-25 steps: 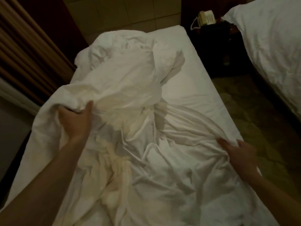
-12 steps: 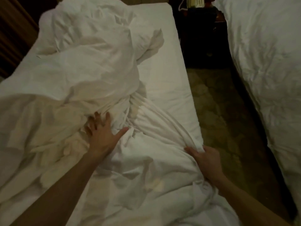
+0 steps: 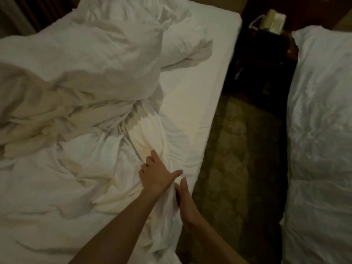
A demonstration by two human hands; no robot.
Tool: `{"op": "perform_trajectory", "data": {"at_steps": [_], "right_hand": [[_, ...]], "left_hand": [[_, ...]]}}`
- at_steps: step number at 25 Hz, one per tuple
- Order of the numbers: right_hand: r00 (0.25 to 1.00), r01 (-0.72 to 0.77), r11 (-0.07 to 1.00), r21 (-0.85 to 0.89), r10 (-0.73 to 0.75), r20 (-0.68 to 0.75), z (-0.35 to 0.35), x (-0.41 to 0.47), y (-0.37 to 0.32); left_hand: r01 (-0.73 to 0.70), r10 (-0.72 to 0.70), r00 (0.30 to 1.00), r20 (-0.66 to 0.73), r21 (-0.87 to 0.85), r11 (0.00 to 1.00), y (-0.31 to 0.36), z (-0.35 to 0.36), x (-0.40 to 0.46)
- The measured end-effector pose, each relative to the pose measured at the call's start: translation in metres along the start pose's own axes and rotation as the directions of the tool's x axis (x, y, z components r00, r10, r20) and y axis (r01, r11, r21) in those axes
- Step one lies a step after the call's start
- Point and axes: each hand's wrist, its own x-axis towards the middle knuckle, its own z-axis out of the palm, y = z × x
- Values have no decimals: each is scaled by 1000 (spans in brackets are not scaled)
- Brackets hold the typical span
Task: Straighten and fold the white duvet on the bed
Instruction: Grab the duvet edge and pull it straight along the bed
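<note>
left hand [image 3: 156, 176] reaches across, fingers curled into the white duvet [image 3: 85, 115], thumb splayed out. right hand [image 3: 185, 199] sits just beside it, fingers together and clamped on a fold at the bed [image 3: 198, 96] edge. duvet lies rumpled, heaped up at the far left.

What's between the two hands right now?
In the head view, a bunched fold of the white duvet rises between the left hand and the right hand, near the bed's right edge.
</note>
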Motion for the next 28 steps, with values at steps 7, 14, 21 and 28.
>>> {"op": "perform_trajectory", "data": {"at_steps": [7,14,21,28], "right_hand": [[990,-4,972,-236,-29,-138,-29,46,-47],[994,57,858,-510,-2,106,-66,199,-117],[969,101,791,-603,59,240,-9,264,-156],[993,100,826,-555,-48,107,-56,236,-175]], "left_hand": [[-1,-16,998,-63,-259,966,-16,-4,27],[322,-535,708,461,-885,-337,76,13,33],[-133,-406,713,571,-458,-879,107,20,75],[-223,-344,803,487,-289,-931,121,28,72]]}}
